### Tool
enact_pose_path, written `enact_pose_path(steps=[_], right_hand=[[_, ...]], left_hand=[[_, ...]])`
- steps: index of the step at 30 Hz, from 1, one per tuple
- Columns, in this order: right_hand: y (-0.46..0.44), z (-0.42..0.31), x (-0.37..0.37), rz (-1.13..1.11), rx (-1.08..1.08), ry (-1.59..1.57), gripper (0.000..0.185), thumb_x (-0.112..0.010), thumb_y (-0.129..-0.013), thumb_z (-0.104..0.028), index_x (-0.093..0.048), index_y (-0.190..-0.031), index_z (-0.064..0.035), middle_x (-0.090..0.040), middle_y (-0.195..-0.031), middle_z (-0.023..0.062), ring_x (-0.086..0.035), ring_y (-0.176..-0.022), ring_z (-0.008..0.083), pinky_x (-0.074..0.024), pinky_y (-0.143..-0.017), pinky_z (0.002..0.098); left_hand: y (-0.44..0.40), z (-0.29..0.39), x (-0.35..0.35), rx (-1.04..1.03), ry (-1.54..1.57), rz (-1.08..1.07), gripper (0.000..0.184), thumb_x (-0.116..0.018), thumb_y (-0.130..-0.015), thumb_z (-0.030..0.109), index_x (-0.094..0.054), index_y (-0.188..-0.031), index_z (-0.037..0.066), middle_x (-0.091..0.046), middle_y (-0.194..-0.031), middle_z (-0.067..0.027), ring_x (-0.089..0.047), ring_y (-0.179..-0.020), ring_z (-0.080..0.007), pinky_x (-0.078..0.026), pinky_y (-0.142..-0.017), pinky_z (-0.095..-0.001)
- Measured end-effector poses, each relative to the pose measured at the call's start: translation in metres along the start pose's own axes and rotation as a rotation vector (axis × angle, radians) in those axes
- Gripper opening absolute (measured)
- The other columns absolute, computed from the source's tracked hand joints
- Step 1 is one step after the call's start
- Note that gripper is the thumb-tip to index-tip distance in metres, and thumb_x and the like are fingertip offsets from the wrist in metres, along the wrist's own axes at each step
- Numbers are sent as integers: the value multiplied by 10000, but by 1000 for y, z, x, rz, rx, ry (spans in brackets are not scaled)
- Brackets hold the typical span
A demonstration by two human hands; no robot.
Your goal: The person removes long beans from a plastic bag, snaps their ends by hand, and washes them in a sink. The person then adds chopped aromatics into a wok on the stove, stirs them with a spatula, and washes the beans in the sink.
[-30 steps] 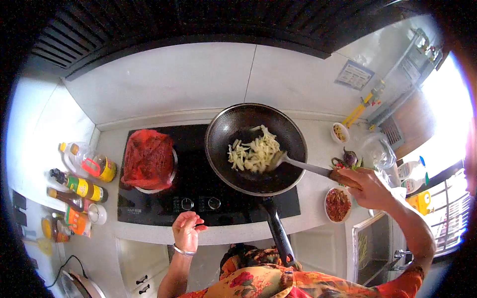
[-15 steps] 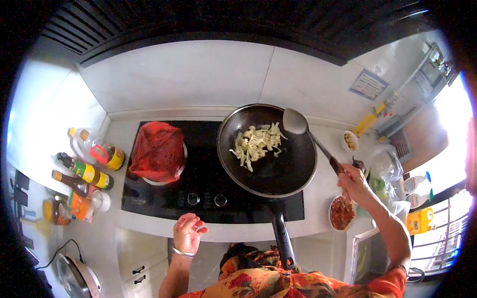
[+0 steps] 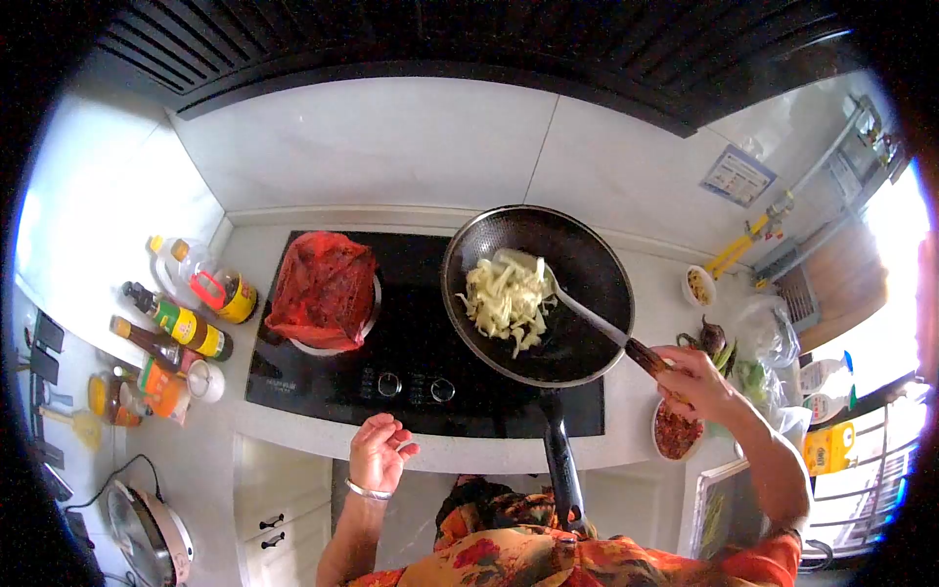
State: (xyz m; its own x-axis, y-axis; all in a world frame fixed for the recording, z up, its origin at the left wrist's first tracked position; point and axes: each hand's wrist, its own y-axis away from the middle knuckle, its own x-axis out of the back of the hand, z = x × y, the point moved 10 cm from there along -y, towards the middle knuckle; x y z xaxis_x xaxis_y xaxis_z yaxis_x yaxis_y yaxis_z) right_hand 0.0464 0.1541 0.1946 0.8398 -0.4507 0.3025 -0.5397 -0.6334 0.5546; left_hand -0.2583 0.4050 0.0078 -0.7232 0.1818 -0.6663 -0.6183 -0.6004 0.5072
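My right hand (image 3: pixel 693 382) is closed round the wooden grip of a metal wok spatula (image 3: pixel 590 315). The blade is down in the black wok (image 3: pixel 597 264), among pale torn strips of food (image 3: pixel 506 298) that look like mushroom. My left hand (image 3: pixel 380 452) holds nothing, its fingers loosely bent and apart, just off the front edge of the cooktop (image 3: pixel 411 342). The wok sits on the right side of the cooktop, its long black handle (image 3: pixel 560 460) pointing toward my body.
A red plastic bag (image 3: pixel 323 292) covers something on the cooktop's left side. Sauce bottles (image 3: pixel 186 328) and a small white jar (image 3: pixel 205 380) stand further left. On the right are a bowl of chopped red food (image 3: pixel 677 430), a small bowl (image 3: pixel 699 286) and bagged greens (image 3: pixel 751 377).
My right hand has brought the spatula down from above the wok's right rim into the food, which is now bunched around the blade. My left hand has barely moved.
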Motion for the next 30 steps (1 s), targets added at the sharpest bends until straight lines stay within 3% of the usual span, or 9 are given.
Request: enact_pose_path(steps=[1,3,4,7,11,17,20,25,30], right_hand=[[6,5,6,0,0,0,256,-551,-820,-143,-535,-1040,-12,-531,-666,91,-468,-427,143,-374,-375,265],[33,-38,10,154,562,638,402,-584,-783,-106,-486,-1158,-1,-608,-796,145,-598,-588,224,-480,-571,320],[47,-44,11,191,483,681,414,-598,-756,-80,-495,-1146,10,-623,-924,170,-628,-803,237,-468,-749,332],[79,-53,16,122,323,690,418,-557,-780,-49,-480,-1189,-9,-610,-949,114,-576,-772,118,-465,-681,267],[96,-54,21,64,281,653,433,-575,-766,-45,-485,-1188,-7,-618,-938,107,-572,-765,113,-464,-671,273],[64,-42,2,149,272,762,388,-538,-762,-17,-506,-1148,-3,-612,-874,191,-610,-808,333,-468,-740,333],[58,-58,6,381,687,945,433,-548,-755,-13,-496,-1183,-58,-588,-871,203,-582,-738,368,-466,-651,388],[44,-91,-14,375,722,1104,513,-555,-746,-16,-457,-1239,-120,-500,-731,144,-550,-558,305,-488,-523,370],[22,-105,-53,345,947,1694,591,-565,-714,-79,-415,-1278,-168,-431,-686,57,-523,-518,173,-467,-426,302]], left_hand=[[-1,-1,-2,13,15,-5,98,-557,-791,50,-570,-864,115,-597,-794,-31,-587,-708,-179,-491,-624,-400],[-2,-2,-5,28,26,-10,101,-551,-793,48,-569,-864,118,-595,-793,-28,-586,-705,-178,-490,-626,-401],[-3,-4,-7,43,34,-15,100,-552,-793,49,-569,-862,119,-597,-795,-28,-586,-704,-177,-489,-626,-401],[-4,-8,-9,66,36,-19,101,-553,-791,48,-569,-860,120,-601,-795,-28,-586,-701,-177,-489,-627,-401],[-6,-11,-9,78,18,1,109,-557,-788,47,-571,-867,121,-605,-788,-27,-587,-699,-179,-489,-625,-405],[-11,-21,-13,151,64,-42,123,-555,-786,39,-566,-868,130,-605,-784,-23,-587,-705,-179,-490,-627,-412],[-8,-18,-15,162,72,-55,126,-551,-788,34,-567,-868,130,-606,-785,-24,-588,-712,-181,-491,-637,-418],[-8,-22,-4,164,67,-57,113,-570,-782,53,-586,-849,143,-609,-779,-16,-578,-720,-190,-484,-657,-427],[-5,-21,-10,183,57,-52,96,-590,-778,76,-615,-820,158,-610,-773,-6,-562,-726,-191,-478,-667,-424]])
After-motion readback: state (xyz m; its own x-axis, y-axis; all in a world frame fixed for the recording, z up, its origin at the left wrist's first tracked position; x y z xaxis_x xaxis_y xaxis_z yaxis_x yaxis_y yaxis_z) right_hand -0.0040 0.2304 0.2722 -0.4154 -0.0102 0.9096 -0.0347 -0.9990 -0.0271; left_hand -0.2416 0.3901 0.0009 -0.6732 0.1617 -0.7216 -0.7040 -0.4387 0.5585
